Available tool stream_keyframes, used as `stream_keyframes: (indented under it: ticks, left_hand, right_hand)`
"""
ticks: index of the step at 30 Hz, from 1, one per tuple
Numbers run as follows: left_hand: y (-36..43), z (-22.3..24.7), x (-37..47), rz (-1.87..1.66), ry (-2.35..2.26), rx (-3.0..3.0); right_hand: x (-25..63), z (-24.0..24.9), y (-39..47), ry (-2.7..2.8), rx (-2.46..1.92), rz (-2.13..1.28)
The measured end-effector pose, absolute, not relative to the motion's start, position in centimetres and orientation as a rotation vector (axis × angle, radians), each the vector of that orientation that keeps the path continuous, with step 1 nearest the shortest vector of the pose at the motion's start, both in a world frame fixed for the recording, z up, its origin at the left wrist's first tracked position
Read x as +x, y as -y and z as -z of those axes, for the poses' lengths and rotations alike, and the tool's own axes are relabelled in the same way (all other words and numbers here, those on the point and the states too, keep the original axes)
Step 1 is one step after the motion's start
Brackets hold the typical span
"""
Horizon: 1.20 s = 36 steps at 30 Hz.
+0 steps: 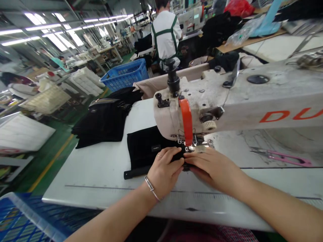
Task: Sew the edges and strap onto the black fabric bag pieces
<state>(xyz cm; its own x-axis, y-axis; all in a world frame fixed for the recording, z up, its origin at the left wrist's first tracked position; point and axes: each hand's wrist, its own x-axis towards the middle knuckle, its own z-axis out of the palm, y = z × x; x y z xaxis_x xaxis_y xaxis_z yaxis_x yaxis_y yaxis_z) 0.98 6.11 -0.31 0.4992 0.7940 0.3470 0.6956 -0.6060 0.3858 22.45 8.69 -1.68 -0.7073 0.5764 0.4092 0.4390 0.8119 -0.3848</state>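
My left hand (165,168) lies flat, fingers together, pressing the black fabric piece (146,149) onto the smooth white table (101,168). My right hand (210,166) is also flat, beside the presser foot (193,147) of the worn sewing machine (227,101).

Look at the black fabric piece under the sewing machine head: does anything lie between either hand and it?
Nothing visible does. The left hand and the right hand both rest flat on the black fabric piece, fingertips meeting just in front of the presser foot of the sewing machine.
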Motion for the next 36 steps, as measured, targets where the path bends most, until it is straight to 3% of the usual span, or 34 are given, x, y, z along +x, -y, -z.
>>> stream_keyframes:
  ticks: [15, 22, 25, 30, 36]
  left_hand:
    - [-7.9, 1.1, 0.6, -0.767, -1.208, 2.585]
    - [-7.8, 0.2, 0.6, -0.591, -1.510, 2.626]
    - [-9.2, -0.1, -0.7, -0.510, -1.362, 2.724]
    - [-10.4, 0.2, -2.2, -0.713, -1.093, 2.727]
    - [-8.4, 0.4, -0.7, -0.843, -1.160, 2.567]
  right_hand:
    - [22.5, 1.0, -9.6, 2.493, -0.846, -0.325]
    - [23.9, 1.0, -10.6, 2.283, -1.090, -0.103]
    - [23.8, 1.2, -11.4, 2.375, -1.117, -0.069]
    - [24.0, 1.5, -11.7, 2.490, -1.162, 0.041]
    - [23.7, 1.5, -10.4, 2.412, -1.066, -0.237]
